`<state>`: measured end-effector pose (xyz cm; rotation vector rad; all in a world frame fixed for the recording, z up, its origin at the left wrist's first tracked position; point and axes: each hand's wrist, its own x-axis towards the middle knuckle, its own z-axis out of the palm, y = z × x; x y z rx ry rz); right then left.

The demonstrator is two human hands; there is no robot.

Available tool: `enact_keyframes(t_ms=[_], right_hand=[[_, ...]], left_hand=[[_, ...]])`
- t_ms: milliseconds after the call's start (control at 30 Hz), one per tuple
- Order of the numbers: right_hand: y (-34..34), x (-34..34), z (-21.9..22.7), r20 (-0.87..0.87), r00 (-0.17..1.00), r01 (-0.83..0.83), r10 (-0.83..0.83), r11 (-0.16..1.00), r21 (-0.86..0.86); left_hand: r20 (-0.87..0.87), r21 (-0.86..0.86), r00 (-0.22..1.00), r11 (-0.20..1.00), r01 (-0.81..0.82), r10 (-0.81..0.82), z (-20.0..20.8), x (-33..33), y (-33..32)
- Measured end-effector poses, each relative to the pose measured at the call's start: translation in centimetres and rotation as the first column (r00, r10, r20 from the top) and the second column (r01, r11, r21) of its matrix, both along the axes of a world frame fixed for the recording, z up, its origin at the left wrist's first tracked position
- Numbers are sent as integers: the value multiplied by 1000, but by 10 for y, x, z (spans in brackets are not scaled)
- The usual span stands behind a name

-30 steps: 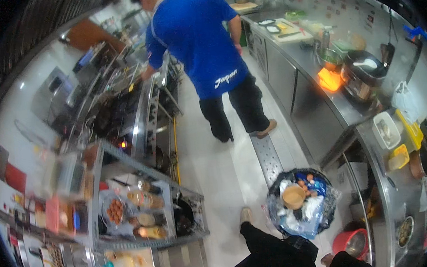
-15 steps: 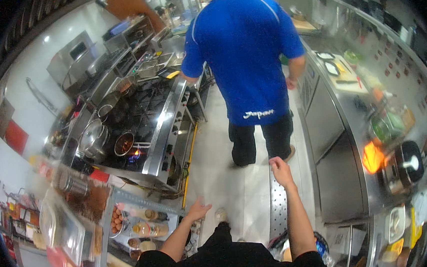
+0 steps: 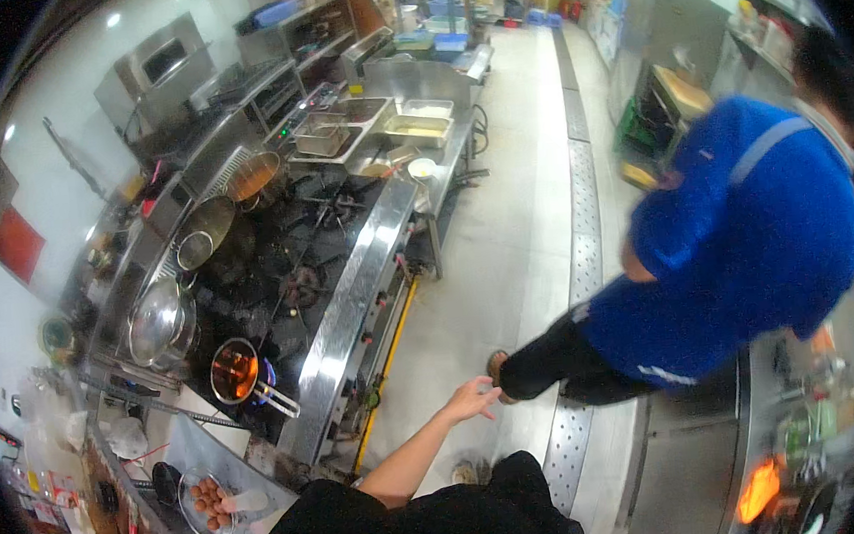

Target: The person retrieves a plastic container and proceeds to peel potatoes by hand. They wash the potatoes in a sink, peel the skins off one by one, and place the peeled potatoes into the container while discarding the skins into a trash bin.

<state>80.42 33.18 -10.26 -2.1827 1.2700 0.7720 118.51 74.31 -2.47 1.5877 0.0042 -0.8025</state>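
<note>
My left hand (image 3: 474,400) reaches forward over the pale floor, fingers apart and nothing in them. It is close to a co-worker's black-trousered leg and shoe, though I cannot tell if they touch. To its left, at the front of the black gas range (image 3: 308,226), a small saucepan (image 3: 234,371) of dark reddish liquid sits over a blue flame. Behind that pan are a metal lidded pot (image 3: 162,321), a wide wok-like pan (image 3: 210,232) and a copper-coloured pot (image 3: 253,178). My right hand is out of view.
A co-worker in a blue shirt (image 3: 745,232) leans over the steel counter on the right. Fryer baskets (image 3: 321,135) and metal trays (image 3: 419,127) stand beyond the range. A bowl of eggs (image 3: 208,505) is at lower left. A perforated drain strip (image 3: 585,255) runs along the aisle floor.
My view has turned, so the range fills more of the left. The co-worker has gone from mid-aisle to the right counter. My right hand has left the view; my left reaches further forward.
</note>
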Motion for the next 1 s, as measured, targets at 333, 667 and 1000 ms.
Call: enact_keyframes(t_ms=[333,667,1000], right_hand=[[-35,258,-59,13,927,-373,376,915,156],[-156,873,135,758,643,-106,113,993,-58],[-219,936,12,139,990,4,20,986,-168]], left_hand=[[425,685,689,707,178,-586,82,231,-82],[322,626,828,759,177,-459,106,525,-90],[576,493,585,813,309,-572,148,993,-285]])
